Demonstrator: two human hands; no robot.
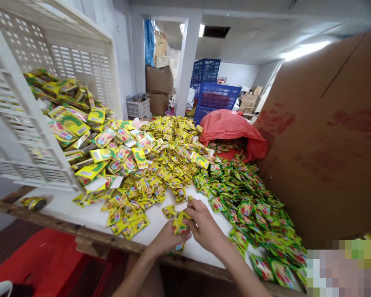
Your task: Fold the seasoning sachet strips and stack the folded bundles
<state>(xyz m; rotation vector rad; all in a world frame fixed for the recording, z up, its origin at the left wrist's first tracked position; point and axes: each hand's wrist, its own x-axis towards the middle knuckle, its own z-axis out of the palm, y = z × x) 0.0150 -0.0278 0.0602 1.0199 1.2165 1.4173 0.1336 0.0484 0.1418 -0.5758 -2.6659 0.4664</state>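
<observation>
My left hand (167, 240) and my right hand (204, 226) meet at the near edge of the white table (64, 204). Together they pinch a small stack of yellow sachets (179, 225), fingers closed round it. A wide heap of yellow sachets (160, 165) covers the table ahead. Green sachets (250, 206) spread along the right side. On the left a tipped white plastic crate (24, 123) holds larger yellow packets (77, 132) that spill onto the table.
A large brown cardboard sheet (327, 140) stands at the right. A red plastic bag (231, 130) lies behind the sachets. Blue crates (214, 97) and boxes (159, 80) stand in the back room. A red stool (46, 264) is below the table; a tape roll (37, 203) lies at its left corner.
</observation>
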